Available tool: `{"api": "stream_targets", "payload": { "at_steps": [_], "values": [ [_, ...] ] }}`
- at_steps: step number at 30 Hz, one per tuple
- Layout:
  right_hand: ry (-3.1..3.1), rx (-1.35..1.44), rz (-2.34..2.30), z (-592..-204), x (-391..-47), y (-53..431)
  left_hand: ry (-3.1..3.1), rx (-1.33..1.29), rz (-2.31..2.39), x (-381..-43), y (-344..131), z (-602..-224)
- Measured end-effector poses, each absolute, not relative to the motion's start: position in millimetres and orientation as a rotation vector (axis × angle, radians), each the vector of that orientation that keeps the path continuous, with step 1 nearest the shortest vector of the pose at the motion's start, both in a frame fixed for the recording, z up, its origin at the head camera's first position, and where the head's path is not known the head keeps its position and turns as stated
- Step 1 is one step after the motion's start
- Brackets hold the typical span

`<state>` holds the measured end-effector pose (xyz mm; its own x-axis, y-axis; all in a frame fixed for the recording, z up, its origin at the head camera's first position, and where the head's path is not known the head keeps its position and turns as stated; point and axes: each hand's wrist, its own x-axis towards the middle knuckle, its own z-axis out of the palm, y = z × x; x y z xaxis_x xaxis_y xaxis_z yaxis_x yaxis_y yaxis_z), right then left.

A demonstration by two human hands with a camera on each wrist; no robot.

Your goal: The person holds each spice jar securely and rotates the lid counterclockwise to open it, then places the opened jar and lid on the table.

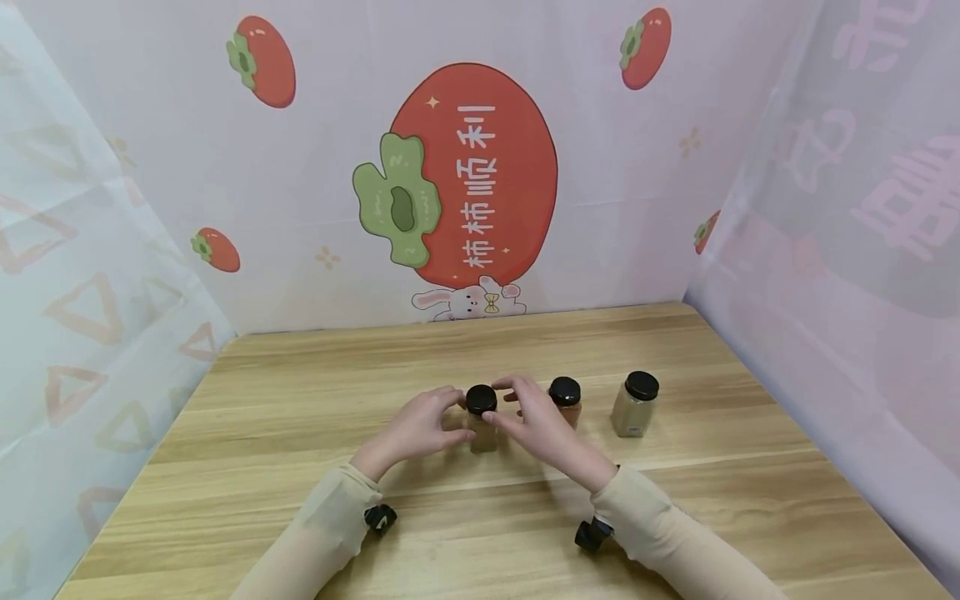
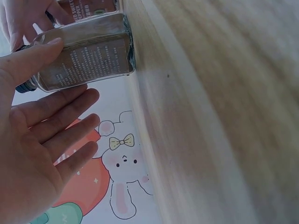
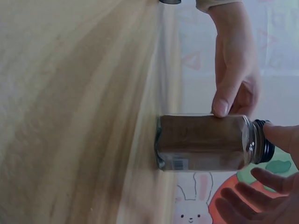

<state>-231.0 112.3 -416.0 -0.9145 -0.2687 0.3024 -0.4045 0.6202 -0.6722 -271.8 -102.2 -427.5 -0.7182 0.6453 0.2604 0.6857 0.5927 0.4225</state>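
A square glass spice jar of brown powder stands upright on the table, its black lid on. My left hand is at its left side. In the left wrist view, the thumb lies against the glass and the other fingers extend loosely beside it. From the right comes my right hand. The right wrist view shows its thumb at the lid's edge, with the remaining fingers spread and apart from the lid.
Behind my right hand stands a second black-lidded jar with reddish-brown contents, partly hidden. Farther right is a third jar of beige powder. The wooden table ends at a printed cloth backdrop, with cloth on both sides.
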Motion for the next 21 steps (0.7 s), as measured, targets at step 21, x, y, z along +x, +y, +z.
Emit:
{"api": "stream_targets", "payload": {
  "at_steps": [21],
  "values": [
    [-2.640, 0.564, 1.154, -414.1, -227.7, 104.0, -2.738, -1.127, -0.763, -271.2, -102.3, -427.7]
  ]
}}
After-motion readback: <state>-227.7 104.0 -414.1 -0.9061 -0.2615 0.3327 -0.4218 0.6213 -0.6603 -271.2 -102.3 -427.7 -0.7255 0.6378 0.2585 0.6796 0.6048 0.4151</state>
